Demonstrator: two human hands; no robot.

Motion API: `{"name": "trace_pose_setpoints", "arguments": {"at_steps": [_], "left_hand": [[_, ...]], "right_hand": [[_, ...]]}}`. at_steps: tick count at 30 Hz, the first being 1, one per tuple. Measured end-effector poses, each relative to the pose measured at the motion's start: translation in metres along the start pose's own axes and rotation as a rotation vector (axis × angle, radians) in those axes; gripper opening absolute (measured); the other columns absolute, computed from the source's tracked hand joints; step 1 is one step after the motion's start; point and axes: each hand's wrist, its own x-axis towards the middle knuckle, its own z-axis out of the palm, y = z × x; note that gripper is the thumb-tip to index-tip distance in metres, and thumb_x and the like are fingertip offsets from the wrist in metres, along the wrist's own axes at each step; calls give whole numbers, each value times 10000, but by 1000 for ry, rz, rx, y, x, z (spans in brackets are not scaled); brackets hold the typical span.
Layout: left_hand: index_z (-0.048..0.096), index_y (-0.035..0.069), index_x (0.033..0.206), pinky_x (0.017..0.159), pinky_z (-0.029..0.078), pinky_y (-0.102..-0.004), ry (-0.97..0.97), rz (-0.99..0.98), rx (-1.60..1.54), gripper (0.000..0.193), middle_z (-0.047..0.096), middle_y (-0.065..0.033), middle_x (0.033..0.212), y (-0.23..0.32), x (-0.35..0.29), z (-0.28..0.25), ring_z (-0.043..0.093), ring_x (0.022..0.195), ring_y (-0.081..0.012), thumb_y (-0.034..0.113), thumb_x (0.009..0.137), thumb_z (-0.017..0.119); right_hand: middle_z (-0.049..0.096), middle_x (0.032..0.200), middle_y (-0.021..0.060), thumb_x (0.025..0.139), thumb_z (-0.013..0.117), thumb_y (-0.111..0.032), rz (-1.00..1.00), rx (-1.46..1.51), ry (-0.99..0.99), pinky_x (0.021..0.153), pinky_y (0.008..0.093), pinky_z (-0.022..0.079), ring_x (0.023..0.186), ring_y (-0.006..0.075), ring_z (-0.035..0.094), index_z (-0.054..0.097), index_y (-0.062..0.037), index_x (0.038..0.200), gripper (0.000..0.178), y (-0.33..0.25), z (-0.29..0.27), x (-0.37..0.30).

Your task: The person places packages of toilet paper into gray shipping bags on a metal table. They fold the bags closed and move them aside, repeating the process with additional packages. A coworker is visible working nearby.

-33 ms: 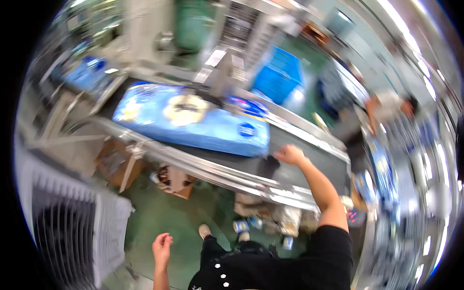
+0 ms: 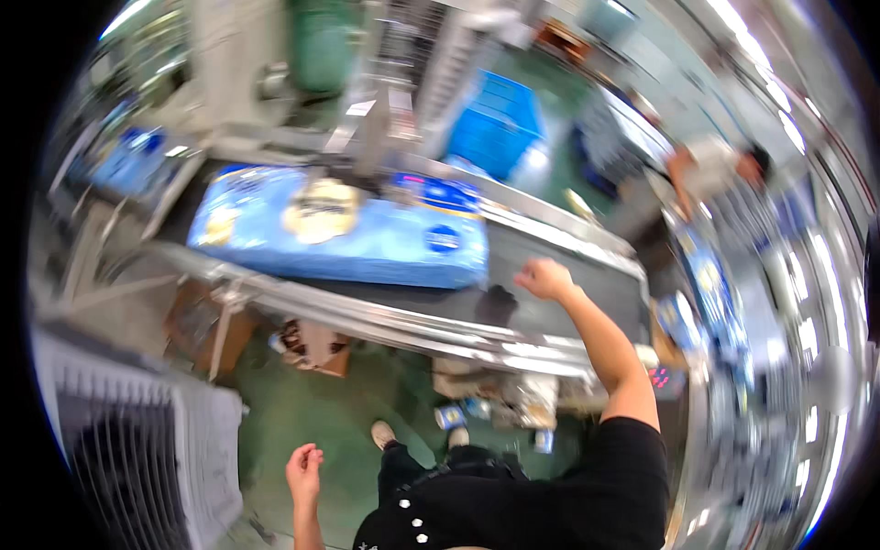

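Observation:
A long light-blue plastic-wrapped package (image 2: 394,252) with a cream oval patch and dark-blue panels lies flat on the dark conveyor belt (image 2: 587,316). My right hand (image 2: 547,278) hangs above the belt, just right of the package's right end and apart from it. Its fingers are curled in, and nothing shows in them. A dark shadow falls on the belt beside it. Low on the left, away from the conveyor, my left hand (image 2: 304,470) is held over the floor with its fingers loosely closed, and I see nothing in it.
A metal rail (image 2: 367,316) runs along the belt's near side. A grey slatted machine (image 2: 128,422) stands at lower left. Cartons (image 2: 325,357) sit under the conveyor. Beyond are a blue crate (image 2: 495,124) and a person (image 2: 724,174) beside more blue packages (image 2: 710,275).
The whole view has shifted, so the package and conveyor sit slightly farther left. My right hand is a little farther from the package's end. My left hand looks much the same.

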Motion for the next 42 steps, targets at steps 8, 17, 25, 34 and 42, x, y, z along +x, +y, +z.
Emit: {"name": "trace_pose_setpoints", "arguments": {"at_steps": [8, 17, 25, 34, 42], "left_hand": [[606, -54, 1065, 777, 515, -262, -619, 76, 234, 206, 656, -77, 896, 14, -9, 131, 625, 828, -127, 101, 930, 598], [626, -28, 1008, 746, 502, -243, -820, 238, 395, 137, 673, -77, 903, 20, -150, 313, 627, 824, -109, 80, 939, 578], [649, -30, 882, 710, 487, -267, -1193, 992, 732, 64, 661, -92, 828, 65, -324, 539, 633, 765, -169, 0, 867, 594], [494, 63, 1303, 823, 501, -324, -1213, 1310, 729, 540, 527, -112, 1216, 55, -346, 825, 562, 1051, -211, 82, 801, 690], [458, 212, 1392, 1082, 318, -510, -854, 1370, 854, 953, 247, -249, 1468, 29, -326, 1035, 255, 1346, -455, 460, 562, 854]], "right_hand": [[686, 808, 141, 871, 620, -304, 741, 207, 630, 694, 401, 516, 790, 329, 663, 684, -69, 895, 244, 190, -18, -355], [677, 817, 137, 826, 663, -316, 1240, 363, 384, 743, 402, 520, 809, 305, 664, 636, -40, 1073, 371, 302, 152, -685], [591, 1073, 190, 765, 727, -294, 1343, 704, 191, 864, 415, 490, 986, 331, 602, 516, -66, 1281, 603, 348, 278, -857], [427, 1300, 198, 635, 840, -300, 915, 373, 751, 1005, 466, 380, 1189, 389, 427, 354, -175, 1444, 952, 526, 171, -750], [209, 1458, 263, 506, 890, -452, 691, 304, 724, 1027, 556, 367, 1333, 468, 268, 366, -264, 1437, 1085, 721, 91, -581]]}}
